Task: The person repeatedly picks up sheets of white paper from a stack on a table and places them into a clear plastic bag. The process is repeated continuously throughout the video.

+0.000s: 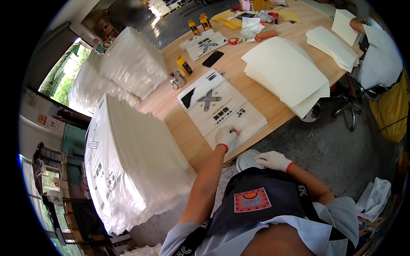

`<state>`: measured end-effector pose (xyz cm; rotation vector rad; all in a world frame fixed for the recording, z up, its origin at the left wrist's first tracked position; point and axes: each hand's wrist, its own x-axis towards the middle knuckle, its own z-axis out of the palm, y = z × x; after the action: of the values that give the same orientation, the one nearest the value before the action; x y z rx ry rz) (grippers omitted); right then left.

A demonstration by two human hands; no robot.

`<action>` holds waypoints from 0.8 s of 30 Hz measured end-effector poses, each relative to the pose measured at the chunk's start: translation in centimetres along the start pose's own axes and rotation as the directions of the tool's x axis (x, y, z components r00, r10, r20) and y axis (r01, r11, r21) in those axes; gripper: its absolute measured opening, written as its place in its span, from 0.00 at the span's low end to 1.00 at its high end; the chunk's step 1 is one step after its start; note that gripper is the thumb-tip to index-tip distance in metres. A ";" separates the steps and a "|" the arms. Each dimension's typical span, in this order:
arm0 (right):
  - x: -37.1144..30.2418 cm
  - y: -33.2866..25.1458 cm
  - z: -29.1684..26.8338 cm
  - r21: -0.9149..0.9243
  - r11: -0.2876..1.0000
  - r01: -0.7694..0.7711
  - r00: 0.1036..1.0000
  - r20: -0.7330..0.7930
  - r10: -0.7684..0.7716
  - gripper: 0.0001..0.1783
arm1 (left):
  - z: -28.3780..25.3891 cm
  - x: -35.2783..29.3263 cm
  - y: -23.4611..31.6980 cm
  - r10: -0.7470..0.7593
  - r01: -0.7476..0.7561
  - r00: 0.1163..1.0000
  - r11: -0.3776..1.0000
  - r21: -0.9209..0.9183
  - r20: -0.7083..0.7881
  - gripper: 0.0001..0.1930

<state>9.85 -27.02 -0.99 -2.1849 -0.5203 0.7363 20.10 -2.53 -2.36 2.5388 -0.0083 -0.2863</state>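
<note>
My left hand (226, 135), in a white glove with a red cuff, rests on the near end of a flat stack of printed white plastic bags (242, 112). Its fingers look curled together; a small reddish spot shows at their tips, and what they hold, if anything, I cannot make out. My right hand (274, 161), gloved the same way, lies palm down with fingers extended at the rim of a round whitish lid or seat (246, 161) below the table edge. Nothing shows in its grasp.
Tall bundles of plastic bags (128, 166) stand at the left. Cream sheets (285, 70) are stacked on the table's right side. A phone (212, 59), an orange-yellow bottle (184, 65) and a metal-topped jar (176, 80) lie beyond. A person (381, 57) sits far right.
</note>
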 end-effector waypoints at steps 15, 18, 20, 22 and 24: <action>14.0 -3.8 -3.2 0.129 0.991 0.040 0.944 -0.331 0.005 0.26 | -3.5 3.1 -3.2 -0.161 -0.305 0.871 0.565 -0.767 -0.464 0.10; 11.7 5.7 -3.4 -0.411 0.909 -0.065 0.909 -0.400 -0.115 0.27 | -9.1 1.0 6.1 -0.163 -0.399 0.908 -0.056 -0.915 -0.386 0.08; 9.5 1.9 -6.2 -0.051 0.972 -0.230 0.972 -0.063 0.227 0.29 | -10.1 -0.6 5.4 -0.101 -0.366 0.926 -0.004 -0.930 -0.364 0.12; 6.1 -3.8 -9.8 0.160 0.865 -0.476 0.866 0.254 0.430 0.31 | -9.4 -1.5 5.4 0.028 -0.319 0.936 0.495 -0.808 -0.352 0.13; 6.7 -4.6 -8.2 0.626 0.779 -0.032 0.989 -0.095 0.117 0.29 | -8.7 -2.4 8.9 0.067 -0.183 0.981 0.631 -0.754 -0.182 0.13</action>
<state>19.60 -24.68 4.79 -1.6104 -0.0874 0.6799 20.09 -4.95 10.09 1.6700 -0.0083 -0.0290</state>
